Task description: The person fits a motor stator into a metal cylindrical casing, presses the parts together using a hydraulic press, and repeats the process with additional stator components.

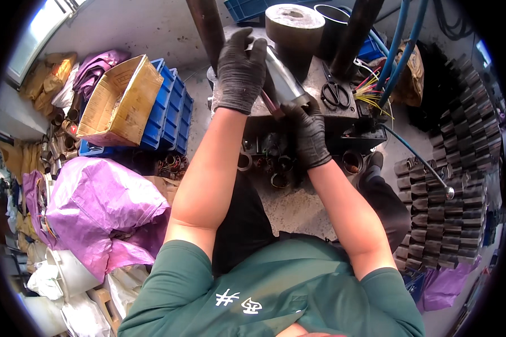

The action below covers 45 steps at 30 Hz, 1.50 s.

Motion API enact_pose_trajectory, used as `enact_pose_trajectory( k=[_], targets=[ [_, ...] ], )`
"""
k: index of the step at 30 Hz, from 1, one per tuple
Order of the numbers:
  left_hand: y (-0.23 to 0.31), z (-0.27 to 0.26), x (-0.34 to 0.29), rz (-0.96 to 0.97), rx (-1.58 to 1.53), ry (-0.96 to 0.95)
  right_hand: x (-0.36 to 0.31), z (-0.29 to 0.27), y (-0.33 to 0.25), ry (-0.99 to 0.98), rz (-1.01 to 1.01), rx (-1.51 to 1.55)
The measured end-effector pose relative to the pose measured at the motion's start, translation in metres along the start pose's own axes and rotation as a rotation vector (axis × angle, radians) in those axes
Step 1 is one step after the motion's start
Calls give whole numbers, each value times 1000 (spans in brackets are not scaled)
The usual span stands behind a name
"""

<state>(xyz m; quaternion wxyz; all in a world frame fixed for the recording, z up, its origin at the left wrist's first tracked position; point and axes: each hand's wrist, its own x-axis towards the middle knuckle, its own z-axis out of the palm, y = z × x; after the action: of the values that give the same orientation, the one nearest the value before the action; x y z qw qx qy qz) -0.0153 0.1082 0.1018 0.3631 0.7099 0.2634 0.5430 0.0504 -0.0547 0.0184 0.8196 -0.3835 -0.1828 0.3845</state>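
Note:
My right hand point(307, 132), in a dark knit glove, is closed around the lower end of a shiny metal tube point(284, 76) that tilts up and to the left. Beside the tube's upper end is my left hand point(239, 76), gloved the same way, its fingers raised and apart. I see nothing held in it. A thin reddish strip point(271, 104) lies between the hands, and I cannot make out what it is. Black-handled scissors point(335, 94) rest on the metal bench point(346, 112) to the right of the tube.
A thick round metal block point(296, 42) stands behind the tube between dark posts point(207, 33). Coloured wires point(371, 90) lie to the right, near stacked dark metal parts point(450, 208). At left are a cardboard box point(121, 104), blue crates point(168, 112) and a purple sack point(101, 208).

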Motion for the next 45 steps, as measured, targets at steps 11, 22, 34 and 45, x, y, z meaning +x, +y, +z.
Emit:
enact_pose_trajectory(
  k=[11, 22, 34, 45],
  targets=[
    [-34, 34, -3, -238, 610, -342, 24, -12, 30, 315, 293, -59],
    [-34, 68, 26, -285, 1070, -589, 15, -5, 23, 348, 370, -194],
    [-94, 69, 53, -92, 1159, -601, 11, -10, 37, 370, 252, -316],
    [-72, 83, 38, -54, 1208, -601, 1, -12, 39, 465, 191, -322]
  ],
)
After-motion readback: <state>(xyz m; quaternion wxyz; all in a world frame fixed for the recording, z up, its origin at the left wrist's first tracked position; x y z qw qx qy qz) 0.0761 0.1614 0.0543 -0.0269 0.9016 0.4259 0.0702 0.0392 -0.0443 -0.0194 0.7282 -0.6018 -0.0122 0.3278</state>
